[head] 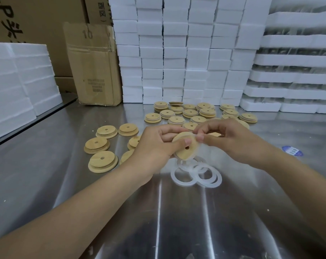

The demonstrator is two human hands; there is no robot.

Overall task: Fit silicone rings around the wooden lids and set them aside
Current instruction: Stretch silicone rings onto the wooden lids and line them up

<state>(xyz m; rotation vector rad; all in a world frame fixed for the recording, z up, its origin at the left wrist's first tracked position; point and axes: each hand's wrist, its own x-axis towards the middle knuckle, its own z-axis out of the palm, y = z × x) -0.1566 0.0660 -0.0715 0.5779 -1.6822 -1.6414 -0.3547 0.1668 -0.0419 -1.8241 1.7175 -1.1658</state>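
Shiny steel tabletop point(65, 184) lies under my arms. My left hand point(158, 144) grips a wooden lid point(184, 148), tilted, with my thumb on its face beside the small hole. My right hand point(231, 139) pinches the translucent silicone ring point(198, 153) at that lid's upper edge. Just below the lid lie loose rings point(183, 183), overlapping. Left of the lid sit bare lids point(102, 161); beyond it is a cluster of more lids point(195, 113), some stacked. Right of the lid lies a blue-and-white sticker point(292, 150), its print too small to read. Far behind the lid stand white foam blocks point(177, 53) and a cardboard box point(95, 68) marked "10".
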